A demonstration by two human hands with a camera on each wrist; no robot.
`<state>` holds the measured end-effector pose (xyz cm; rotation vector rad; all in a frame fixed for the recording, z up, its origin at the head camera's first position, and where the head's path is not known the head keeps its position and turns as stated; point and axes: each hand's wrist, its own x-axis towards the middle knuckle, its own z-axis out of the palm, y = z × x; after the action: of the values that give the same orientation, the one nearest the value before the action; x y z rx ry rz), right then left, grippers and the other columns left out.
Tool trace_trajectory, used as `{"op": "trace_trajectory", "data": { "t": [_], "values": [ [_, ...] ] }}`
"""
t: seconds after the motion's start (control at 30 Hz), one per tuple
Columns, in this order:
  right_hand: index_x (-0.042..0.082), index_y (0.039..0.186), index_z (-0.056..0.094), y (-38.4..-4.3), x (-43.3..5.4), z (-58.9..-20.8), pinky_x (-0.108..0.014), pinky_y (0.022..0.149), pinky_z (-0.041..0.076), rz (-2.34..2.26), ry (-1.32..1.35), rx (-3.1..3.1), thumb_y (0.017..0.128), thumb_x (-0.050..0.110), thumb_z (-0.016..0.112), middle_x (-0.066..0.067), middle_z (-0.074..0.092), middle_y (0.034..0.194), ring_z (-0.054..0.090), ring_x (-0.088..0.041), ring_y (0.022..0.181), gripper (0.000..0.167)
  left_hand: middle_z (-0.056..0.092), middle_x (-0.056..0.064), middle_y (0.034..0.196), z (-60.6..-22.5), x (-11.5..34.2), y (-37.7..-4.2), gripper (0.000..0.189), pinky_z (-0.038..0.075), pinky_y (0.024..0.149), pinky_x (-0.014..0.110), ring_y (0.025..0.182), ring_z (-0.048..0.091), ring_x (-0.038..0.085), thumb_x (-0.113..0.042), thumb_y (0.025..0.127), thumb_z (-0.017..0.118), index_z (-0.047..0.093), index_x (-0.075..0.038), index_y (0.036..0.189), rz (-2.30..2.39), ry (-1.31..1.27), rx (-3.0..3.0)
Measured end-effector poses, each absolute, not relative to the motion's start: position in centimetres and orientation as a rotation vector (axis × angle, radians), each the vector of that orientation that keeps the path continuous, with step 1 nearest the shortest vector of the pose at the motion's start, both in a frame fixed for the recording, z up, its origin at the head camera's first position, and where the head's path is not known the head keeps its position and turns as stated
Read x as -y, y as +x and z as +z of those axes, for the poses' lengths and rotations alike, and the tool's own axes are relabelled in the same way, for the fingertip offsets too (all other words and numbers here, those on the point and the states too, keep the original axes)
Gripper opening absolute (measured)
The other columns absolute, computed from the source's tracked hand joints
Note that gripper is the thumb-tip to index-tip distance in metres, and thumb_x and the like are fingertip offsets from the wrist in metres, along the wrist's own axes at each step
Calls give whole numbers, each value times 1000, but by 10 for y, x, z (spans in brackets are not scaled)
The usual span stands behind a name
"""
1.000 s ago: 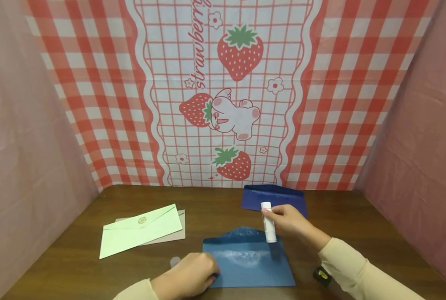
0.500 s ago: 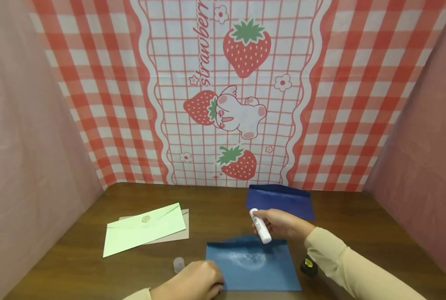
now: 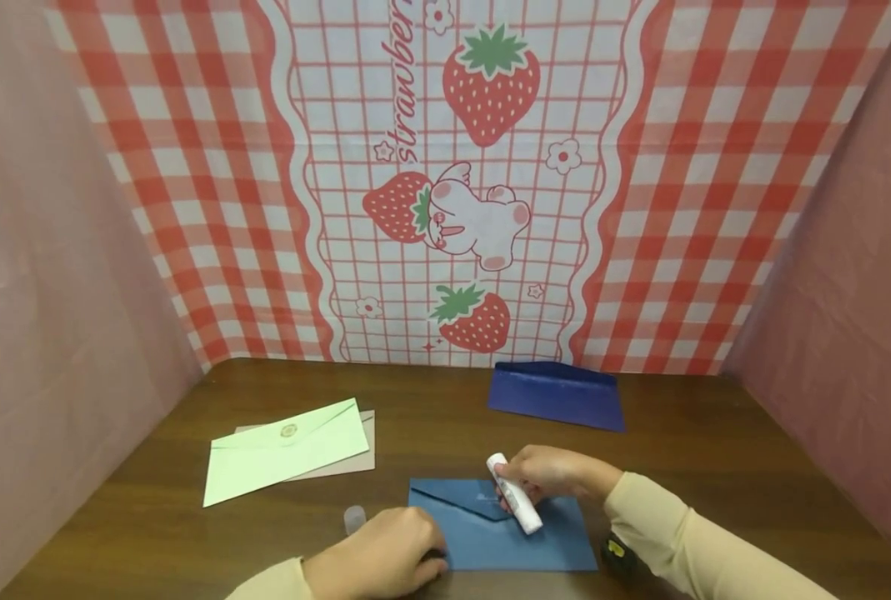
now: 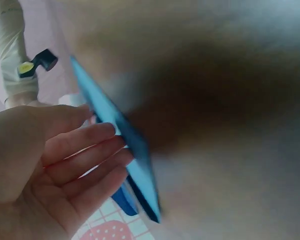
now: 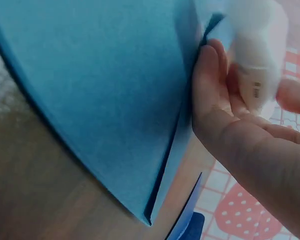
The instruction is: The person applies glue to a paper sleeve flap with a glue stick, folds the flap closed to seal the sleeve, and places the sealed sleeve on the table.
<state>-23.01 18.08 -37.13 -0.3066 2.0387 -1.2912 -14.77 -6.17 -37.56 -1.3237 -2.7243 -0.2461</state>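
In the head view a blue envelope (image 3: 483,546) lies near the front of the table, its pointed flap folded down over its body. My right hand (image 3: 546,473) grips a white glue stick (image 3: 516,497) slantwise. That hand's lower fingers rest on the flap, as the right wrist view shows, where the blue envelope (image 5: 104,90) fills much of the frame. My left hand (image 3: 392,546) rests at the envelope's left edge. In the left wrist view, the fingertips (image 4: 107,130) of its relaxed fingers touch the blue envelope's edge.
A translucent cap (image 3: 354,519) stands beside my left hand. A pale green envelope (image 3: 283,458) overlaps a beige one (image 3: 366,461) at left. A dark blue envelope (image 3: 558,402) lies at the back right. By my right sleeve is a small black object with a yellow patch (image 3: 616,547).
The blue envelope's flap has come down toward me over the white-smeared area. My right hand, still gripping the glue stick, has moved nearer and lower onto it. My left hand has hardly moved.
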Motion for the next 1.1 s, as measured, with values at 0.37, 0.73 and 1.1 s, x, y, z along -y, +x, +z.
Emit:
{"op": "trace_trajectory", "data": {
  "t": [0.37,0.73,1.1],
  "values": [
    [-14,102,63,-232,-175,-365,-24,67,55,-1231,-277,-2112,101,12,45,-5,66,82,63,-10,72,32,64,-7,69,-342,32,-199,11,43,55,13,60,50,-2,-15,88,67,73,-10,80,-547,-1144,3037],
    [-12,100,65,-232,-177,-372,-22,63,53,-1223,-237,-2112,100,15,46,-3,65,78,64,-10,70,32,54,-9,55,-370,7,-217,14,36,50,11,51,44,0,-7,83,68,70,-7,69,-788,-924,3259],
    [-10,93,66,-226,-165,-370,-29,68,57,-1248,-184,-2102,98,18,53,-4,67,73,65,-11,68,32,64,2,59,-370,8,-227,12,37,48,12,50,48,3,-2,82,69,70,0,70,-982,-884,3255]
  ]
}}
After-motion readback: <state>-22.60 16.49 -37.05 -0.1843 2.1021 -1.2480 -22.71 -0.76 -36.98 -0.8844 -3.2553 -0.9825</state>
